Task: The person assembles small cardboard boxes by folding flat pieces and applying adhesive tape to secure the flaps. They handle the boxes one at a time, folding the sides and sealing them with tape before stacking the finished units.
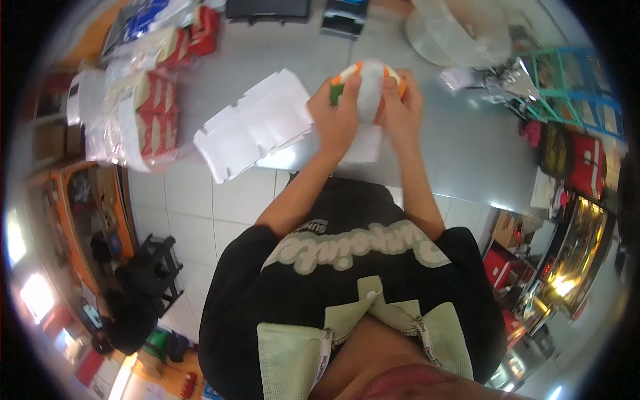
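Both my hands hold a white cardboard box piece [371,93] with orange and green print, over the near part of the metal table [460,153]. It bends between them, and its exact shape is partly covered by my fingers. My left hand [337,120] grips the left side, thumb pressed on the white face. On the other side my right hand [402,110] grips it the same way. A white flat piece [365,143] shows below it; whether the two are joined, I cannot tell. Flat white die-cut cardboard sheets [257,123] lie overlapping just left of my left hand.
Plastic-wrapped red and cream packages [157,120] stack at the table's left. A large translucent tub [457,33] stands far right, near crumpled foil [517,80] and a teal and blue rack [567,87]. Black trays [268,9] sit at the far edge. A black stool [157,267] stands left on tiles.
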